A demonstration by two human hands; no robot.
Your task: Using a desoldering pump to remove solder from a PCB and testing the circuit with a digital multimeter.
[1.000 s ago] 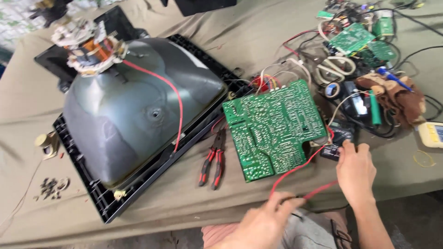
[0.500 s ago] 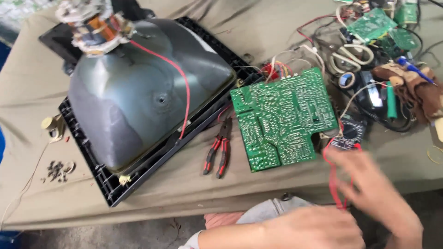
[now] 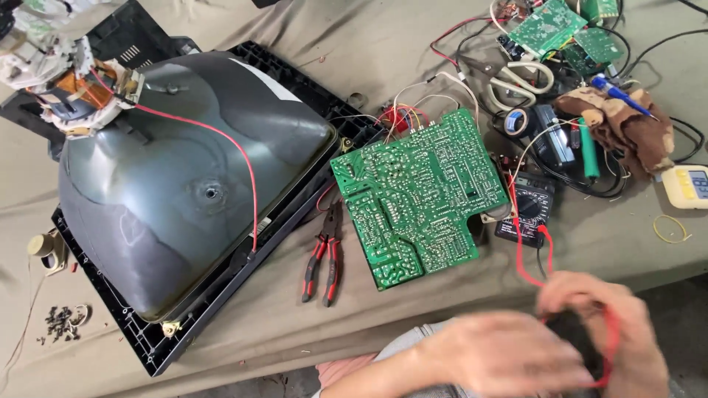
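Here right hand (image 3: pixel 597 324) grips red lead (image 3: pixel 520 254), left hand (image 3: pixel 501 357) blurred, grip unclear, near circuit board (image 3: pixel 417 195)

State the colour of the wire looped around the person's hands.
Red. The test lead wire runs from the multimeter to the hands, clearest in the head view.

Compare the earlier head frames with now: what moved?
Both hands came together at the table's near edge: the right hand drew back from beside the multimeter, the left hand moved toward it, and both now handle the red test lead, blurred. The green circuit board, pliers and picture tube stayed put.
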